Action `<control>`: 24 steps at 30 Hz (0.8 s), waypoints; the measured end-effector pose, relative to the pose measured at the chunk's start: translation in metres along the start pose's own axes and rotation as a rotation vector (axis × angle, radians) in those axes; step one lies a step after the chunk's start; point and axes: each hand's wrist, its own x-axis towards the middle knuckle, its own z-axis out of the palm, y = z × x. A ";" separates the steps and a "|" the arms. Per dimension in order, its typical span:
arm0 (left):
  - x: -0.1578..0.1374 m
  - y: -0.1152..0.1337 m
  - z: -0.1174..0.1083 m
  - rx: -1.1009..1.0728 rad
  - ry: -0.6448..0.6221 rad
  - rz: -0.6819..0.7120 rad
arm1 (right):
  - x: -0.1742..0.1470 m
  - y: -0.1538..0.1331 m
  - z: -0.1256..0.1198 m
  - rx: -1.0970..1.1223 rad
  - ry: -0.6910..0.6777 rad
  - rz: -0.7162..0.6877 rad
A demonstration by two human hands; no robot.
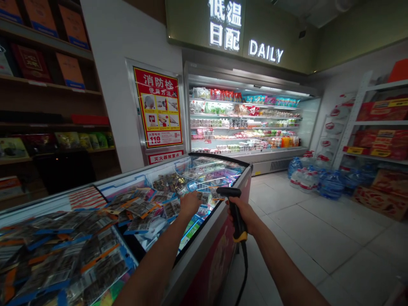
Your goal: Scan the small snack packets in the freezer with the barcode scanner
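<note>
A black barcode scanner with a yellow-orange base is gripped in my right hand, its head pointing left and its cable hanging down. My left hand reaches over the chest freezer with its fingers curled; what they hold, if anything, is hidden. Flat packets with blue and orange edges and barcode labels lie close to my left hand. A larger heap of similar packets covers the freezer's near left part. Under the glass, frozen goods and a wire basket show near my left hand.
A lit refrigerated display with chilled goods stands against the back wall. Bottled water and cartons sit on the floor at right beside a white shelf rack. Wooden shelves line the left. Tiled floor lies right of the freezer.
</note>
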 end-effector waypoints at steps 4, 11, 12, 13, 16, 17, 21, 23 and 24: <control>0.006 0.008 0.014 -0.059 -0.040 -0.099 | 0.000 0.003 0.000 -0.007 0.003 0.013; 0.021 -0.011 0.022 -0.538 -0.044 -0.110 | -0.002 0.002 0.005 0.002 -0.033 0.013; 0.022 -0.016 0.021 -0.623 0.003 -0.124 | -0.002 0.002 0.007 0.004 -0.050 0.013; 0.022 -0.022 0.020 -0.714 0.047 -0.137 | -0.002 0.002 0.009 0.006 -0.068 0.013; 0.022 -0.038 0.016 -0.951 0.151 -0.147 | -0.004 0.002 0.017 0.015 -0.116 0.029; 0.021 -0.043 0.015 -0.984 0.187 -0.144 | -0.005 0.002 0.020 0.018 -0.130 0.042; 0.015 -0.053 0.007 -0.947 0.289 -0.138 | -0.009 0.000 0.030 0.032 -0.181 0.088; 0.011 -0.053 0.002 -0.921 0.293 -0.126 | -0.012 -0.001 0.034 0.038 -0.203 0.092; 0.009 -0.052 -0.001 -0.912 0.290 -0.120 | -0.013 -0.001 0.035 0.039 -0.212 0.095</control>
